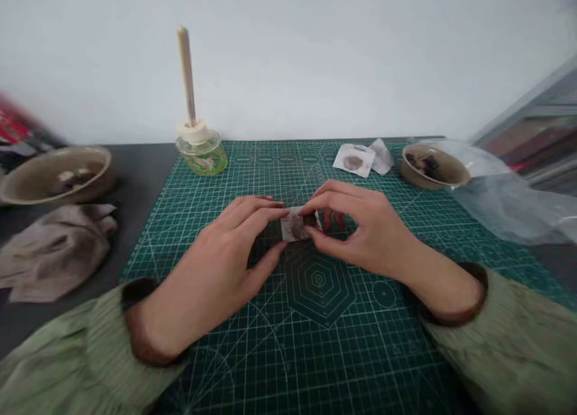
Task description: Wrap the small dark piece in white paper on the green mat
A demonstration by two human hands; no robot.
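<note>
The dark worktop [140, 184] bears a green cutting mat [252, 370]. Over the mat's middle, the left hand [225, 259] keeps thumb and fingers apart; the right hand [360, 220] is pinched narrow. Left of the mat lie a bowl [33, 176] and a crumpled cloth [56, 250]; on its rear right, another bowl [411, 176]; on its rear left, a glass bottle [205, 154]. Near mid-mat, the left fingertips touch a small white square [294, 226]; the right pinches a dark piece [309, 220]

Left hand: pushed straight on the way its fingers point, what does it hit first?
The left hand would likely meet the small white packet first; its fingers appear right at the packet's near edge, though contact is unclear.
</note>
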